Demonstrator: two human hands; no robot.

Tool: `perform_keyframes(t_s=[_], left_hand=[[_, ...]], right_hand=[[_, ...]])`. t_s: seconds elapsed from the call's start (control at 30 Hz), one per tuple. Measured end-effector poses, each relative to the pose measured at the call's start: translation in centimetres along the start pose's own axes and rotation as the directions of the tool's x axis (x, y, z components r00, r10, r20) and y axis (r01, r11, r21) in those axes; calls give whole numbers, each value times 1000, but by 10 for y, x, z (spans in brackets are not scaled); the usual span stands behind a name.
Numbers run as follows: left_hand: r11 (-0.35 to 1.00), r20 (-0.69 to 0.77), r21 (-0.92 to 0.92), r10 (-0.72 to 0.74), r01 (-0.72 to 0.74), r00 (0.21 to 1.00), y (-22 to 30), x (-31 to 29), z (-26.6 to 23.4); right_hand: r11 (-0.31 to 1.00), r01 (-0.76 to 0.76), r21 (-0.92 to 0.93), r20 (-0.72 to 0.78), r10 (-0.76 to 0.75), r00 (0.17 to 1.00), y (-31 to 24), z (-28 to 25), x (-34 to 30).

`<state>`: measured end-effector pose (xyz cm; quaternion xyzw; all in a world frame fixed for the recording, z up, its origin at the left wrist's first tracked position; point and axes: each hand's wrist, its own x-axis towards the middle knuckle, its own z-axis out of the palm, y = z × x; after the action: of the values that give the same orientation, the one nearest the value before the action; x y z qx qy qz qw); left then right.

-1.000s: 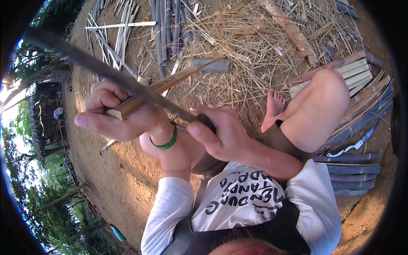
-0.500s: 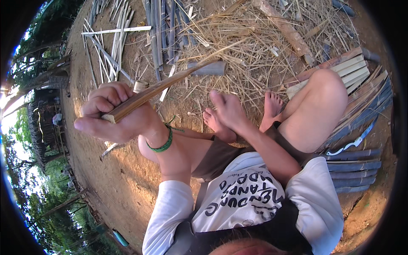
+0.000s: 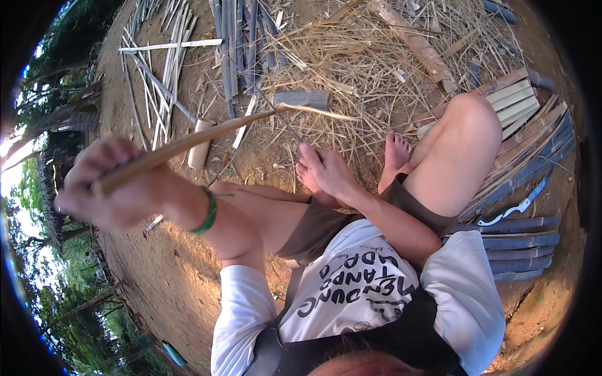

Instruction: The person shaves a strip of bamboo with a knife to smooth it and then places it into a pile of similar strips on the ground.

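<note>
My left hand (image 3: 113, 182), raised at the left with a green cord bracelet at its wrist, is wrapped round one end of a long bamboo strip (image 3: 188, 143). The strip slants up to the right, away from me. My right hand (image 3: 327, 172) is closed in front of my lap around a knife, whose handle the fingers hide. Its thin dark blade (image 3: 266, 98), seen almost edge-on, crosses the strip near the far end. A pale shaving (image 3: 323, 112) stands off to the right from that crossing.
Straw-like shavings (image 3: 357, 56) cover the ground ahead, with a log (image 3: 417, 47) among them. A short bamboo piece (image 3: 200, 145) stands near the strip. Split bamboo (image 3: 523, 153), dark slats (image 3: 520, 257) and a white-handled tool (image 3: 517, 205) lie at the right.
My left hand has moved left and slightly down with the bamboo strip. The knife blade now shows across the strip, and the shaving at its far end points further right.
</note>
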<state>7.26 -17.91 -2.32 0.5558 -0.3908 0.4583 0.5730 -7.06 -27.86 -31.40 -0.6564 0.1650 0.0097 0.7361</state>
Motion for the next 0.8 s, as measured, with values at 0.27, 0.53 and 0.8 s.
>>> perform_keyframes(t_s=[0.27, 0.53, 0.8], left_hand=[[990, -75, -4, -138, 138, 988, 6, -6, -15], [979, 60, -188, -74, 84, 995, -7, 13, -19], [970, -164, -37, -243, 241, 956, -3, -21, 17]], right_hand=[[990, 125, -66, 29, -123, 992, -65, 2, -26], [992, 124, 4, 29, -124, 992, -81, 0, -15], [991, 128, 35, 15, -129, 992, -96, -2, -21]])
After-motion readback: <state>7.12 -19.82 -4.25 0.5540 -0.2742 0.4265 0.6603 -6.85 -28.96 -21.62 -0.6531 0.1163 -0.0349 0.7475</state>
